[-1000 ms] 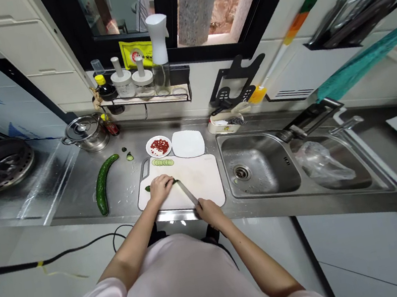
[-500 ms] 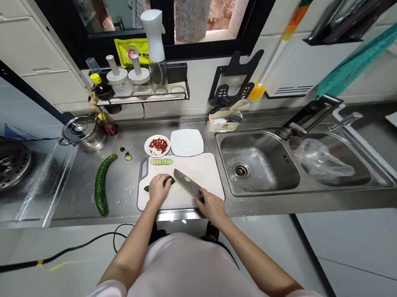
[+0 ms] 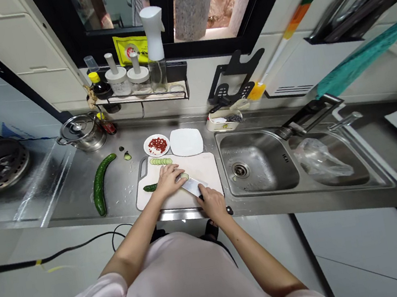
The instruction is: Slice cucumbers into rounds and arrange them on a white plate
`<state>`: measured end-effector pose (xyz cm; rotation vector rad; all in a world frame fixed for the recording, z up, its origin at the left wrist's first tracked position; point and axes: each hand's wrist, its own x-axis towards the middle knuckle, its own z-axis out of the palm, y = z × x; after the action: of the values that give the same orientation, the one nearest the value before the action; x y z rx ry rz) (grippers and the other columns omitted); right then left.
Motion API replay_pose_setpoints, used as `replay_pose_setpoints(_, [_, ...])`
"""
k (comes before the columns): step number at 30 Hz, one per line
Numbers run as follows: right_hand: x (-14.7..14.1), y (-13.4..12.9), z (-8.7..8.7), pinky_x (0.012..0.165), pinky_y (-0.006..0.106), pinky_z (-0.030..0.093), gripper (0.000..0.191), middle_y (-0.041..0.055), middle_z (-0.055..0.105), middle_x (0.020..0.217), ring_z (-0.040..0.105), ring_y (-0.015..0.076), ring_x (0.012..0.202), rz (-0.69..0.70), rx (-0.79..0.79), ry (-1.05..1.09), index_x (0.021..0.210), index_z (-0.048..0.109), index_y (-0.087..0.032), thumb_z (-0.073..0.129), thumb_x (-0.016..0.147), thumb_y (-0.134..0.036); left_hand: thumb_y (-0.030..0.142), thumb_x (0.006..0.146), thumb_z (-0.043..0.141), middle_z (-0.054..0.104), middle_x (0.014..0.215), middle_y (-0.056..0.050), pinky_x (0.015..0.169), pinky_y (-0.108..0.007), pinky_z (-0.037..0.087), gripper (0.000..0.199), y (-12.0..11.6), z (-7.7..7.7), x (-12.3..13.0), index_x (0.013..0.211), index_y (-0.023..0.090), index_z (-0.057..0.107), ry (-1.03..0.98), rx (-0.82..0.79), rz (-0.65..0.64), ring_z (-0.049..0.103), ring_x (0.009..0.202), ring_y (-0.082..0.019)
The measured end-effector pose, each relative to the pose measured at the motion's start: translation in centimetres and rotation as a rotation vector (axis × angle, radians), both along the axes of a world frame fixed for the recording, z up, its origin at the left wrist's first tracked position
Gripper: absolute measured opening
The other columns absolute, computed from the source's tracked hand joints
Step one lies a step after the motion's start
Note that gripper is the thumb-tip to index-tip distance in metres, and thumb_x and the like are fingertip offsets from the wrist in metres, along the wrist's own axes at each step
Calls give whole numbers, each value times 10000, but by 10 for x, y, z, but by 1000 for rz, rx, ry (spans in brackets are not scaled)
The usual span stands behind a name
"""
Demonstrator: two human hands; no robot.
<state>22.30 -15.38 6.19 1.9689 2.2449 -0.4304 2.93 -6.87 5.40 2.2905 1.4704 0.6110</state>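
Cut cucumber (image 3: 150, 188), on cutting board (image 3: 203, 164), partly behind left hand (image 3: 169, 180) (at knife (image 3: 193, 187) blade, closure indeterminable); presumably firm, light, slick-skinned, best held mid-length; right hand (image 3: 214, 203) clamped on knife handle.

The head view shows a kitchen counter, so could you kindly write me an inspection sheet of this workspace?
Surface: steel counter, droplets left of the white cutting board.
Things at hand: knife, cucumber piece and a row of slices at the board; whole cucumber to its left.
Clutter: green trimming left of a round plate of red pieces; square plate beside that.
Grip: left hand at a slice by the blade; right hand holds the knife.
Cables: black cable at left, below the counter edge.
Surroundings: double sink at right, plastic bag in one basin; lidded pot at left.
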Motion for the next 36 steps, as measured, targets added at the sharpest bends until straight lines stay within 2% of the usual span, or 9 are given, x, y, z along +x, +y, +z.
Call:
replay_pose_setpoints(4, [2, -1, -4, 811, 289, 361, 491, 123, 618, 1045, 572, 228, 954, 14, 14, 3, 1367, 379, -177, 444, 924, -379, 441, 796, 610, 588, 1142, -39, 1080, -470, 211, 276, 8, -2, 1, 1012, 279, 672, -7, -50, -40, 459, 1147, -238])
replay_pose_setpoints(9, [3, -2, -4, 793, 287, 372, 464, 107, 626, 1031, 583, 223, 929, 1, 7, 5, 1337, 412, -184, 446, 923, -388, 303, 796, 605, 625, 1043, -37, 973, -354, 359, 146, 16, -3, 4, 900, 230, 677, -80, -117, -19, 528, 1025, -195])
replay_pose_setpoints(11, [5, -3, -3, 790, 288, 376, 453, 101, 629, 1026, 586, 221, 933, -14, -4, 9, 1327, 419, -188, 447, 922, -389, 265, 801, 581, 642, 976, -40, 914, -327, 397, 127, 20, -6, 4, 871, 216, 674, -99, -130, 71, 548, 979, -193])
replay_pose_setpoints(15, [11, -5, -4, 790, 286, 379, 431, 97, 630, 1033, 590, 215, 942, -54, -23, 15, 1306, 431, -202, 447, 922, -398, 249, 804, 570, 678, 872, -17, 770, -284, 433, 140, 30, -17, -2, 908, 228, 662, -105, -248, 364, 595, 855, -177])
replay_pose_setpoints(18, [15, -8, -7, 785, 279, 377, 411, 88, 633, 1024, 593, 213, 938, -73, -18, 24, 1281, 450, -203, 451, 921, -401, 279, 794, 595, 690, 843, 2, 703, -264, 424, 129, 42, -27, -7, 900, 241, 659, -100, -306, 456, 607, 797, -164])
replay_pose_setpoints(27, [20, -10, -17, 765, 268, 380, 407, 75, 641, 1037, 599, 206, 933, -106, 9, 40, 1278, 459, -212, 441, 921, -409, 247, 803, 573, 692, 848, -18, 705, -259, 411, 163, 73, -45, -9, 947, 233, 649, -1, -254, 485, 604, 788, -163])
replay_pose_setpoints(36, [20, -10, -9, 770, 272, 386, 398, 85, 641, 1041, 596, 207, 955, -121, -18, 61, 1270, 464, -210, 439, 922, -401, 209, 797, 551, 675, 881, -36, 766, -279, 424, 236, 78, -50, -9, 1016, 234, 636, 83, -185, 443, 588, 875, -184])
